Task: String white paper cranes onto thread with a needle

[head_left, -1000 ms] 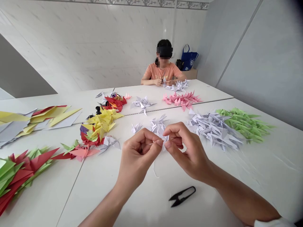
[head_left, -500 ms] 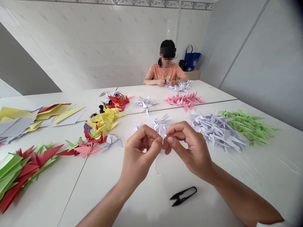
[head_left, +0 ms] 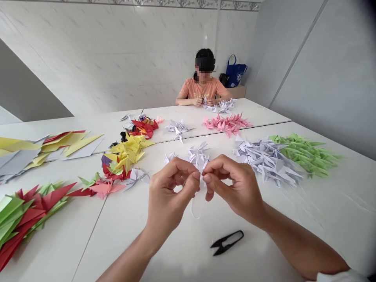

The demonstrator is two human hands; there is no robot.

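Observation:
My left hand [head_left: 173, 188] and my right hand [head_left: 235, 186] meet fingertip to fingertip above the middle of the white table. Thumb and forefinger of my left hand pinch a thin white string [head_left: 194, 211], whose loose end curls down below. My right hand is also pinched closed, right beside it; what lies between its fingertips is too small to make out. Just behind the fingertips are white folded paper cranes [head_left: 199, 155]. Black thread snips [head_left: 227, 243] lie on the table nearer to me.
White cranes [head_left: 266, 160] and green cranes [head_left: 311, 154] are heaped at right, pink ones [head_left: 226, 123] farther back. Yellow cranes [head_left: 129, 150], red and green folded papers [head_left: 32, 215] lie left. Across the table [head_left: 164, 111] sits a person [head_left: 203, 88] handling white paper.
The view has shifted slightly. My fingertips have moved slightly against each other, and both hands remain pinched together at the same place.

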